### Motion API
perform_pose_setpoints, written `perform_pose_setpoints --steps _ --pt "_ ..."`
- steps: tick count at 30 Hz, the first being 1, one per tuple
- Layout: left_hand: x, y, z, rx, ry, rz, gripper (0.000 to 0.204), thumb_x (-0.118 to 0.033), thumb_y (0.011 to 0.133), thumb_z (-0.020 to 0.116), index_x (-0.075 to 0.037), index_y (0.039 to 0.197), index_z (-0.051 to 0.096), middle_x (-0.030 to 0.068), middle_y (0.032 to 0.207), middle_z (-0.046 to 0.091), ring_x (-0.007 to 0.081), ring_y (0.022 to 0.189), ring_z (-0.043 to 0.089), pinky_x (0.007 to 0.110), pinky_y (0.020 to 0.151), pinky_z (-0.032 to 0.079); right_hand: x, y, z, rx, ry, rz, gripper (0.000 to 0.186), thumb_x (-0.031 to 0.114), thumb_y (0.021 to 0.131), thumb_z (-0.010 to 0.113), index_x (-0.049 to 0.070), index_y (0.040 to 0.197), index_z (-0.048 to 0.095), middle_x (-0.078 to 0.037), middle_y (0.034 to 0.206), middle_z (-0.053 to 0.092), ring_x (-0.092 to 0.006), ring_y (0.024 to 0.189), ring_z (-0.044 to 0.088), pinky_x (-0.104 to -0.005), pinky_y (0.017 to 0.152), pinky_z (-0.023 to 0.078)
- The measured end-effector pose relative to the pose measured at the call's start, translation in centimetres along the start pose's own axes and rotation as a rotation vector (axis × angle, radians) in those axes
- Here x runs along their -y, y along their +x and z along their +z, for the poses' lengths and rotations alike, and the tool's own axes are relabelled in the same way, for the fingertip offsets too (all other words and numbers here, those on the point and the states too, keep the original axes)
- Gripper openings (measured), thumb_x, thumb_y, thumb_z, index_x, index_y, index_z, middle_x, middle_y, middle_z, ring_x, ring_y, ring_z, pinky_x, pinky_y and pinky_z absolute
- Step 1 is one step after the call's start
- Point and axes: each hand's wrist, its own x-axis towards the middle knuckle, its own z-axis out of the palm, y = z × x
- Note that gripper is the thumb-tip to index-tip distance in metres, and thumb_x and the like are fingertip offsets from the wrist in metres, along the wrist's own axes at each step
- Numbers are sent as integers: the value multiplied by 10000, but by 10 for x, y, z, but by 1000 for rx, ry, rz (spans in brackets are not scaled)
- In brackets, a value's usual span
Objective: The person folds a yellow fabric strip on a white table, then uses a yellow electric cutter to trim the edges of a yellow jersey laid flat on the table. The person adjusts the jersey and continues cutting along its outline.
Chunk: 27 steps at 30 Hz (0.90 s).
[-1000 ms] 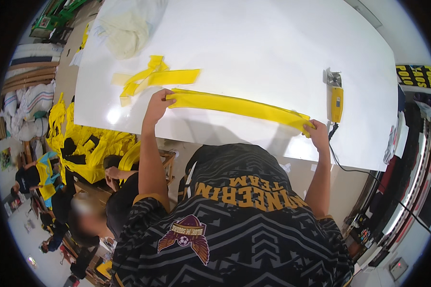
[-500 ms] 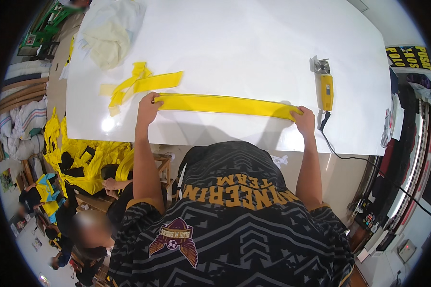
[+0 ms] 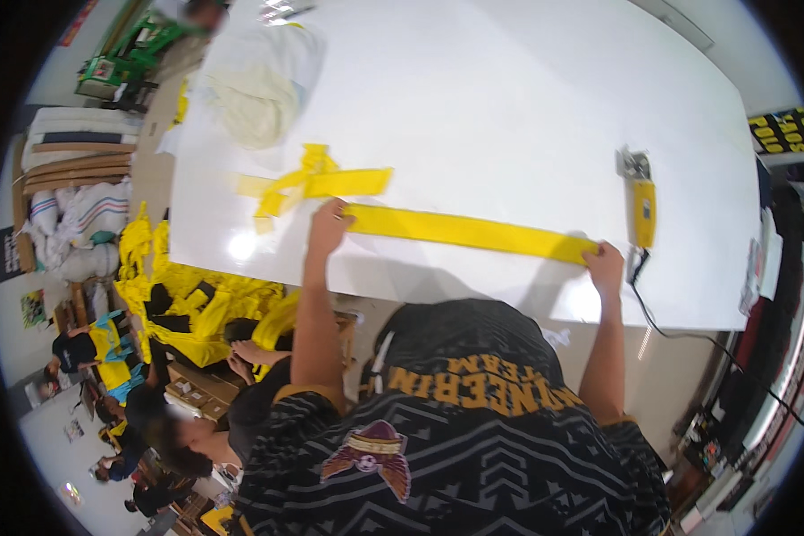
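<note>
Strip (image 3: 473, 234), yellow and nearly straight, spans both hands along the near side of the table (image 3: 473, 107); whether its middle touches the surface, I cannot tell. Left hand (image 3: 330, 227) pinches one end, right hand (image 3: 605, 266) the other. With only the ends gripped, a slipping finger could let it fold or sag, and an uneven pull might skew it. Yellow scraps (image 3: 353, 182) lie just beyond the left hand and could tangle with that end. Rightward drift might snag the cord (image 3: 674, 330) and drag the cutter (image 3: 643, 214).
</note>
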Motion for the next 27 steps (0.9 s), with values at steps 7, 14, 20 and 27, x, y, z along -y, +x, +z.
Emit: perform_pose_setpoints --steps 7,14,20,27 --pt "-26 -12 -8 -72 -16 -140 328 -167 881 912 -14 1141 783 166 1024 812 326 973 786 431 877 618 -11 0 -1 -33 216 180 211 124 901 824 -34 1040 825 -180 917 844 -271 795 822 -399 767 652" --pt "-21 -9 -3 -106 9 -118 283 -118 869 899 -15 1108 788 170 1031 818 336 985 793 433 894 625 -17 1 -1 -57 178 174 247 133 913 799 -33 1088 846 -185 945 852 -294 846 833 -416 806 649" --pt "-28 -9 -5 -112 -10 -160 250 -95 871 884 -18 1090 789 186 1051 831 349 988 806 435 886 630 -28 4 5 -64 130 174 270 178 932 811 -27 1102 853 -188 998 864 -323 928 843 -431 872 644" --pt "-27 -12 -4 -143 -15 -210 220 -117 906 872 -15 1075 774 183 1034 838 369 1000 806 455 900 632 -15 0 -3 -59 57 176 256 200 945 811 -3 1095 854 -178 991 861 -321 926 840 -435 858 642"
